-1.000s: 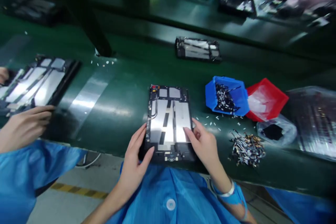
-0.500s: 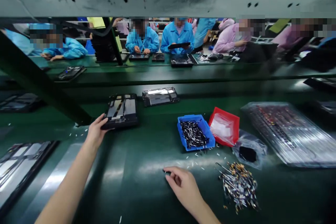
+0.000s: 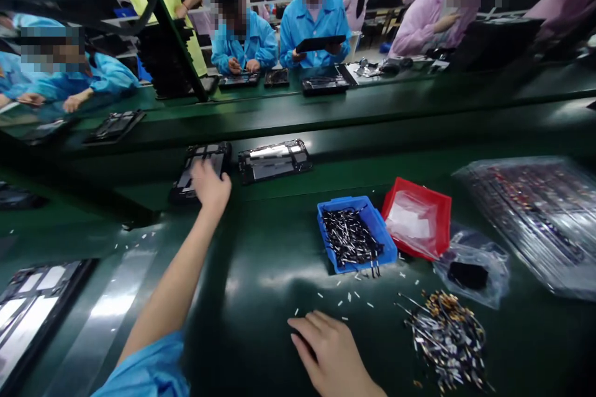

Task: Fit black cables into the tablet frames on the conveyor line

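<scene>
My left hand is over the open tablet housing at the back of the bench. Its fingers are stretched out and partly blurred, the thumb stands apart; whether they touch the housing I cannot tell. A second open tablet lies just right of it, inner parts facing up. Low in the middle, my right hand has its fingers curled toward the thumb in a loose pinch; anything between the tips is too small to make out. Small white strips are scattered beyond it.
A blue bin of small black parts stands beside a red bin with a plastic bag. To the right are a cable pile, a clear bag and stacked clear trays. A dark post rises at left.
My left hand has gone from gripping the tablet's near left edge to lying over its top, and the tablet sits farther back. My right hand remains low in the middle. The view has shifted.
</scene>
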A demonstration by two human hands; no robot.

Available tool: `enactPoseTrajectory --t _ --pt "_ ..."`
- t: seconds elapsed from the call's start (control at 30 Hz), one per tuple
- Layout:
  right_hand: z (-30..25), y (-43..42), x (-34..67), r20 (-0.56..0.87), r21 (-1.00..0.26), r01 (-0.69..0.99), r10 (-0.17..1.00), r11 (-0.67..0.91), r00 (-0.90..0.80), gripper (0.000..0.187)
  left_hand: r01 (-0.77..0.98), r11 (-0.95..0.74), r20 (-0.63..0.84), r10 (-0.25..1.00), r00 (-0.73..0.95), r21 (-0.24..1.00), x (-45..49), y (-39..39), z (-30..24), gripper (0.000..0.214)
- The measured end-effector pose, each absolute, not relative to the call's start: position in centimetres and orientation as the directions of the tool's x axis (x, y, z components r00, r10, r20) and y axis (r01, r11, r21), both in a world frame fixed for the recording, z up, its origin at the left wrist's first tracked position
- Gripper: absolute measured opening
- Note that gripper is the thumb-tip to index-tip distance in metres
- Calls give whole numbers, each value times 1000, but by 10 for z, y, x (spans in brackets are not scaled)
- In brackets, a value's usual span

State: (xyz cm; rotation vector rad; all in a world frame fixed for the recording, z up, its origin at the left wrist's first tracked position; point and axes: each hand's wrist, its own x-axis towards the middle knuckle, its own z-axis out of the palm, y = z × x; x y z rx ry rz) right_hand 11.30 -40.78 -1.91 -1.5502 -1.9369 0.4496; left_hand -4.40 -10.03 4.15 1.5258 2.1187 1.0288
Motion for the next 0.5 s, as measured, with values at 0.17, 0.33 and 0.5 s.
enactPoseTrajectory --t 0.17,0.33,0.5 --pt "-32 -409 111 347 -536 767 920 352 -180 17 610 299 -109 938 -328 734 4 -69 39 39" --pt "-42 -406 107 293 -489 786 920 379 -261 5 397 418 -329 904 -275 817 3 -56 50 36" --pt "-25 -408 106 195 -479 796 929 370 -314 2 106 429 -420 902 -100 897 13 -77 59 34"
